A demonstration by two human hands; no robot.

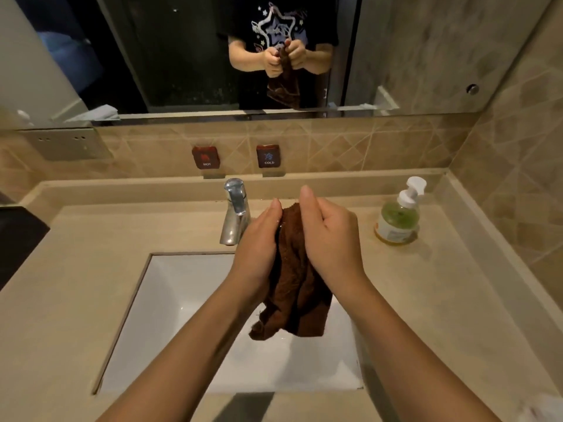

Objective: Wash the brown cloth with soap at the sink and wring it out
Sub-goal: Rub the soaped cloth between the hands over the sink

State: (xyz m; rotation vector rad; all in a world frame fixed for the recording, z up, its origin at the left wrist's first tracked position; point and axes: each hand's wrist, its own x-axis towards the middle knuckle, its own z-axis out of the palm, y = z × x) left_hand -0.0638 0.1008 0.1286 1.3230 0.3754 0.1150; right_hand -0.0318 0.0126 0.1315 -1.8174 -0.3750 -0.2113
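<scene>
— Where is the brown cloth (292, 278)?
— Bunched between both hands above the white rectangular sink basin (182, 300), its loose lower end hanging down over the bowl.
— How is it gripped?
— The left hand (259, 242) closes on its upper part from one side, the right hand (330, 236) from the other; both are curled tight around the fabric, with a bit of cloth poking out on top between them.
— And around it?
— A chrome faucet (235, 213) stands just behind the left hand. A pump bottle of green liquid soap (399, 217) sits on the beige counter (91, 254), off to the right, apart from the hands. On the tiled wall behind are two dark labels, HOT (205, 157) and COLD (268, 156). Above, the mirror (182, 56) reflects the hands clutching the cloth.
</scene>
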